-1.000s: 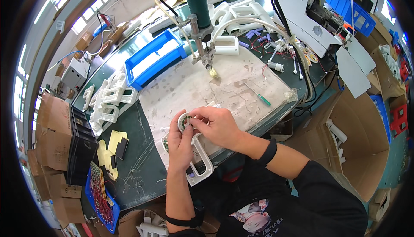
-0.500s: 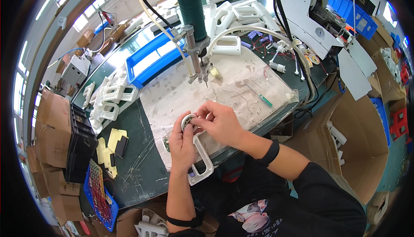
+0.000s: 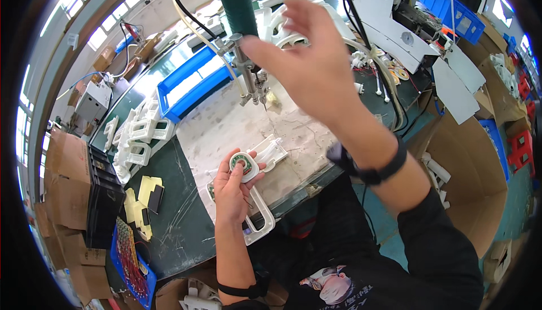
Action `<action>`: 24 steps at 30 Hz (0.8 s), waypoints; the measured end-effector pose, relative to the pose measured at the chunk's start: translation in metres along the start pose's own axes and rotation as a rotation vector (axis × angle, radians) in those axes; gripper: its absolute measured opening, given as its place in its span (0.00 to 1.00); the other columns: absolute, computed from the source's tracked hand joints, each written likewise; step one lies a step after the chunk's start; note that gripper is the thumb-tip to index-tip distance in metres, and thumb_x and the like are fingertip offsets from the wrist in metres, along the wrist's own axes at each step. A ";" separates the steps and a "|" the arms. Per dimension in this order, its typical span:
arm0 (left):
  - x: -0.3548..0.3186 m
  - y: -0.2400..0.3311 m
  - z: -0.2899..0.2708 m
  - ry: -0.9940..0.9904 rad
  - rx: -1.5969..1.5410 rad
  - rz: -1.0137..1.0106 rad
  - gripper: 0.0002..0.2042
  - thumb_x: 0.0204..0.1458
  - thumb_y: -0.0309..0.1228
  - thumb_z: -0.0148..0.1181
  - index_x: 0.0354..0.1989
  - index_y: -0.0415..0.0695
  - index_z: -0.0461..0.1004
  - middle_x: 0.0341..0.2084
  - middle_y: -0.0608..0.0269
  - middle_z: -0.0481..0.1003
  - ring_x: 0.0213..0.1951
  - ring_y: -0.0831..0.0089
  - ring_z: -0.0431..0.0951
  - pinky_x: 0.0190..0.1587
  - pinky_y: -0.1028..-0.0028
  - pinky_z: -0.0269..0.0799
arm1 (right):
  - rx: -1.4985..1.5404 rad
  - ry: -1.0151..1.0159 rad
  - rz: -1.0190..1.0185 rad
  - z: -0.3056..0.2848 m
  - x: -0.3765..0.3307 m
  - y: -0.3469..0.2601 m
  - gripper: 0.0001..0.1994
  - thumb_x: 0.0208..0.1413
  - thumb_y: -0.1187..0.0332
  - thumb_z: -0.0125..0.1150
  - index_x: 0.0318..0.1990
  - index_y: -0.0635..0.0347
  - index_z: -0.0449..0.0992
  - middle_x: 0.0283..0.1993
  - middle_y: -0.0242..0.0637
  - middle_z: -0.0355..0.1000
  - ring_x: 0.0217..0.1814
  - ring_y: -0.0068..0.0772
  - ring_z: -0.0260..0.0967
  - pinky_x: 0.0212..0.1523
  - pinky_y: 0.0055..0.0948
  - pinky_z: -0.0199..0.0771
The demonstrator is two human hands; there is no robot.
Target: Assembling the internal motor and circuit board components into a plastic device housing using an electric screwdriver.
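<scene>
My left hand [image 3: 230, 197] grips a round white housing [image 3: 253, 170] with a green circuit board [image 3: 236, 159] in its face; the thumb lies over the board. Under and beside that hand is a white loop-shaped plastic frame [image 3: 270, 220] at the table's near edge. A second white plastic part [image 3: 273, 155] lies on the mat just beyond the fingers. My right hand [image 3: 316, 64] is raised over the table, blurred, its fingers apart and nothing seen in it. It overlaps the view of the green machine column [image 3: 232, 5] and metal spindle [image 3: 248, 76].
A blue tray [image 3: 169, 104] and stacked white frames [image 3: 138, 132] are at the left, with yellow pieces [image 3: 138, 214] nearer. The worn mat [image 3: 209, 121] covers the table's middle. Cables [image 3: 395, 90] hang at right, above a large cardboard box [image 3: 480, 191].
My right hand has left the round housing and swung up and away, opening. The left hand keeps the housing, now turned to show the board. The screwdriver on the mat is now hidden.
</scene>
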State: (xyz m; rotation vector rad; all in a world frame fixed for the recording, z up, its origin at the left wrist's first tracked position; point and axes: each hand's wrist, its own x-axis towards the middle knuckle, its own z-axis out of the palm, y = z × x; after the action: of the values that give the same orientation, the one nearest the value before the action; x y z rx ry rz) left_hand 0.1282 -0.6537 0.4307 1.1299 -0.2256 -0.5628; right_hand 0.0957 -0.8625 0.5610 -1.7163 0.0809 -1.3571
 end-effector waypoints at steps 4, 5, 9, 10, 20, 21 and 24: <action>0.005 -0.004 0.009 0.000 -0.015 -0.052 0.16 0.64 0.27 0.43 0.58 0.35 0.61 0.48 0.44 0.73 0.42 0.56 0.80 0.39 0.70 0.84 | -0.006 -0.091 0.011 0.033 0.058 0.005 0.43 0.40 0.50 0.72 0.58 0.72 0.62 0.53 0.54 0.67 0.55 0.44 0.68 0.57 0.36 0.67; 0.005 -0.006 0.010 -0.007 -0.015 -0.049 0.16 0.64 0.27 0.43 0.58 0.35 0.61 0.48 0.44 0.73 0.42 0.56 0.80 0.39 0.70 0.84 | 0.077 -0.171 0.036 0.035 0.066 0.004 0.42 0.40 0.49 0.72 0.57 0.71 0.63 0.52 0.54 0.69 0.54 0.44 0.69 0.56 0.35 0.68; 0.007 -0.009 0.007 0.017 0.036 -0.069 0.15 0.64 0.26 0.42 0.57 0.35 0.61 0.48 0.45 0.73 0.41 0.56 0.80 0.40 0.68 0.83 | 0.181 -0.152 0.087 0.039 0.073 -0.005 0.31 0.40 0.51 0.72 0.46 0.65 0.74 0.35 0.42 0.75 0.40 0.34 0.75 0.45 0.33 0.74; 0.008 -0.011 0.005 0.028 0.039 -0.086 0.14 0.64 0.26 0.42 0.57 0.34 0.61 0.47 0.45 0.73 0.41 0.57 0.80 0.40 0.69 0.83 | 0.184 -0.157 0.085 0.040 0.069 -0.012 0.31 0.40 0.51 0.72 0.46 0.65 0.74 0.35 0.42 0.75 0.40 0.34 0.75 0.45 0.33 0.74; 0.015 -0.016 0.002 0.026 -0.002 -0.132 0.13 0.63 0.26 0.43 0.53 0.33 0.65 0.45 0.45 0.74 0.38 0.59 0.81 0.36 0.72 0.84 | 0.659 -0.327 0.349 0.047 0.034 -0.062 0.25 0.48 0.44 0.66 0.27 0.62 0.74 0.18 0.36 0.68 0.15 0.22 0.66 0.17 0.22 0.65; 0.015 -0.016 0.001 0.028 -0.001 -0.132 0.13 0.63 0.26 0.43 0.53 0.33 0.65 0.45 0.45 0.74 0.38 0.59 0.81 0.36 0.72 0.84 | 0.725 -0.302 0.347 0.049 0.033 -0.060 0.26 0.49 0.43 0.64 0.23 0.61 0.72 0.15 0.33 0.66 0.14 0.21 0.64 0.16 0.22 0.63; 0.016 -0.017 0.002 0.011 0.013 -0.140 0.14 0.63 0.26 0.43 0.54 0.32 0.64 0.46 0.43 0.74 0.39 0.57 0.81 0.36 0.71 0.84 | 0.855 -0.258 0.346 0.056 0.034 -0.058 0.34 0.56 0.35 0.46 0.23 0.64 0.68 0.14 0.37 0.64 0.13 0.26 0.60 0.17 0.27 0.63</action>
State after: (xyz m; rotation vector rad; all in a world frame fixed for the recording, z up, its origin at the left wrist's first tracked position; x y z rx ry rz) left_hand 0.1352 -0.6686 0.4140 1.1672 -0.1416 -0.6803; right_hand 0.1267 -0.8142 0.6268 -1.0609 -0.2981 -0.7319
